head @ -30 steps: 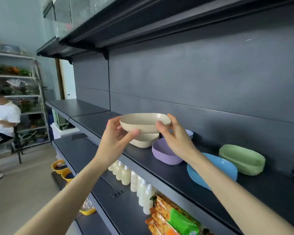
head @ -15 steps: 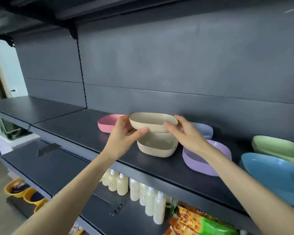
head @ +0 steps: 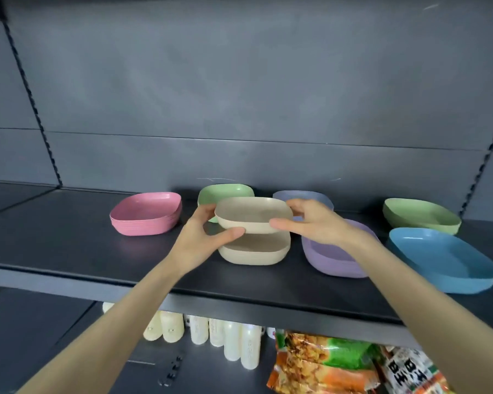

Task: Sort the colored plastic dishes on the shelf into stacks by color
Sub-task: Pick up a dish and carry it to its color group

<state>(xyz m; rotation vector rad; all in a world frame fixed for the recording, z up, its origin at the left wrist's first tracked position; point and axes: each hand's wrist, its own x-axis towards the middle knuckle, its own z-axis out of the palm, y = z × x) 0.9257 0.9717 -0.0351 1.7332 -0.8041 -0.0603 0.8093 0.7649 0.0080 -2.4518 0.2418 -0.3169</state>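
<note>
1. Already, on the dark metal shelf (head: 69, 245), pink plastic dishes (head: 145, 214) at nine o'clock and purple plastic dishes (head: 333, 260) at three seem stacked.
2. Green back dish (head: 211, 194) at twelve and green right dish (head: 421, 216) at two lie apart, unsorted.
3. Left hand (head: 199, 237) and right hand (head: 316, 223) grip a beige plastic dish (head: 254, 213) at centre, over its beige twin (head: 254, 251).

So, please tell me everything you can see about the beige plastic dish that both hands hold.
The beige rounded-square plastic dish is shallow and matte, with a thin rim. It is empty, open side up and nearly level. The left hand and right hand pinch its two ends, thumbs on the near wall. It hangs above a second beige plastic dish standing on the dark shelf.
</note>
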